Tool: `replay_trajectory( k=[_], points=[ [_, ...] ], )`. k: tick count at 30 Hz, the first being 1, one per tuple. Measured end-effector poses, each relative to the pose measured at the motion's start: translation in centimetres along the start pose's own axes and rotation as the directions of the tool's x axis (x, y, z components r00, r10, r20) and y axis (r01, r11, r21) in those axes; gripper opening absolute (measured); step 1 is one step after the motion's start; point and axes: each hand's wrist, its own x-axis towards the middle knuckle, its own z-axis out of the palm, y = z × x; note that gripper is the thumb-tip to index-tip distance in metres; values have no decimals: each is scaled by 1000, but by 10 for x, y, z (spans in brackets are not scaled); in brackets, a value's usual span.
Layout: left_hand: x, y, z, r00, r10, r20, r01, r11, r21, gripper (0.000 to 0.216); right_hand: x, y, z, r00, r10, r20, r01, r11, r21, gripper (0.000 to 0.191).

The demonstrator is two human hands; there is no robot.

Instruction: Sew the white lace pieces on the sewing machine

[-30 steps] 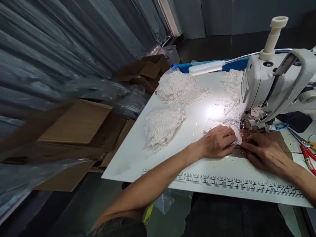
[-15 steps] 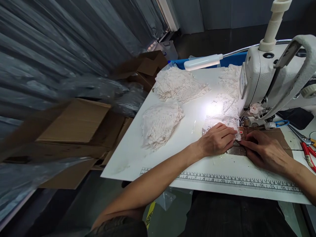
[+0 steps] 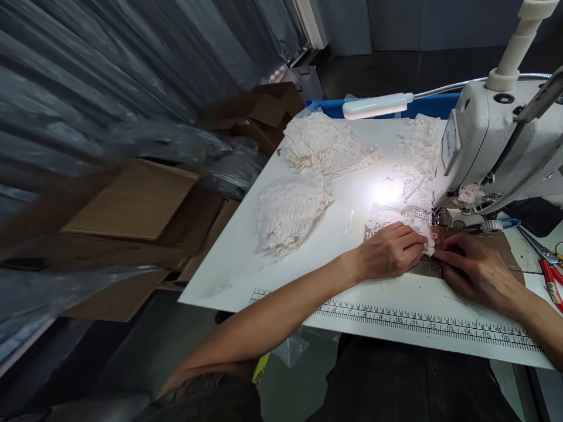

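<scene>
A strip of white lace fabric (image 3: pixel 400 181) runs down the table to the needle area of a white sewing machine (image 3: pixel 466 140). My left hand (image 3: pixel 393 251) is closed on the lace's near end, fingers pressed together just left of the presser foot (image 3: pixel 434 215). Thumb and forefinger of my right hand (image 3: pixel 481 271) pinch the lace's edge from the right, the other fingers curled under. Both hands rest over the brown plate (image 3: pixel 497 246) in front of the needle. My fingertips partly hide the lace there.
Two piles of white lace, one nearer (image 3: pixel 292 217) and one farther (image 3: pixel 325 143), lie on the left of the white table (image 3: pixel 229 266). A lamp (image 3: pixel 376 106) hangs above. Red-handled scissors (image 3: pixel 549 281) lie at right. Open cardboard boxes (image 3: pixel 132 199) stand left of the table.
The camera view has shifted slightly, so the machine and table appear farther right. Both hands keep nearly the same place at the needle, still on the lace.
</scene>
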Motion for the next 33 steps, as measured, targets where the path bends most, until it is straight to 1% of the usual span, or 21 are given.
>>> replay_trajectory(
  k=[3, 6, 9, 13, 19, 24, 25, 27, 30, 32, 33],
  points=[
    [0, 4, -2, 1000, 6, 6, -7, 996, 87, 16, 1, -5, -1, 1000, 12, 23, -12, 1000, -14, 26],
    [0, 8, -4, 999, 43, 18, -45, 980, 192, 16, 3, -11, -1, 997, 52, 54, -49, 997, -52, 29],
    [-1, 10, -5, 997, 73, 30, -78, 969, 233, 19, 3, -14, 0, 996, 66, 57, -61, 995, -80, 30],
    [-5, 9, 0, 1000, 25, 15, -28, 983, 181, 18, 3, -13, -1, 998, 43, 52, -39, 996, -77, 30],
    [-8, 9, 7, 998, -11, 63, 3, 991, 132, 17, 6, -13, -3, 999, 11, 40, -8, 998, -60, 29],
    [-7, 9, 7, 1000, -14, 9, 13, 993, 117, 14, 5, -13, -3, 998, 25, 52, -21, 998, -63, 30],
    [-6, 9, 7, 1000, -21, 17, 19, 994, 111, 15, 5, -12, -3, 998, 34, 59, -31, 999, -45, 30],
    [-6, 10, 7, 998, -42, 35, 39, 994, 101, 15, 4, -8, -6, 995, 75, 64, -78, 996, 49, 30],
    [-6, 10, 7, 998, -52, 24, 49, 994, 94, 16, 3, 0, -10, 983, 183, 20, -183, 965, 186, 29],
    [-6, 10, 7, 998, -56, 24, 54, 995, 89, 17, 3, 4, -11, 974, 225, -13, -219, 959, 180, 29],
    [-6, 10, 7, 998, -60, 33, 57, 995, 83, 18, 2, 4, -11, 974, 227, -8, -223, 961, 162, 31]
  ],
)
